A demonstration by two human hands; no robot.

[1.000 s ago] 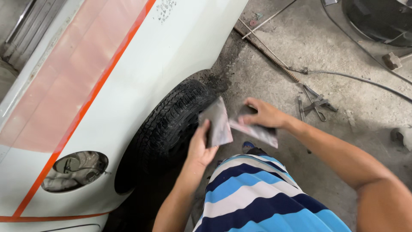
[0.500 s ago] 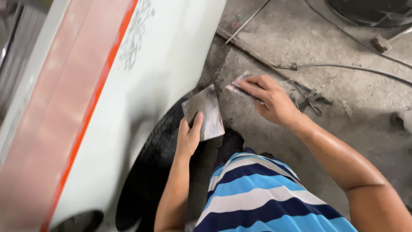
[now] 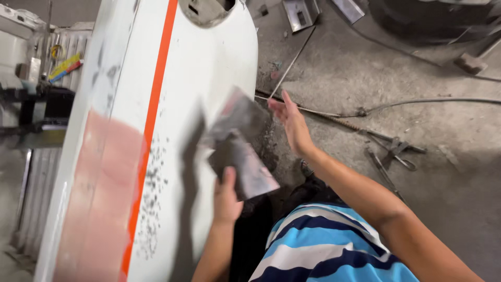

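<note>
My left hand (image 3: 227, 196) grips a grey scraper blade (image 3: 242, 169) over the white car panel (image 3: 209, 78), a second blade (image 3: 235, 117) at its twelve o'clock beside my open right hand (image 3: 292, 122); I'd keep edges flat, strokes overlapping.

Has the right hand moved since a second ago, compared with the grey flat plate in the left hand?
Yes. The right hand has lifted off the grey flat plate toward the concrete floor, fingers open and empty.
</note>
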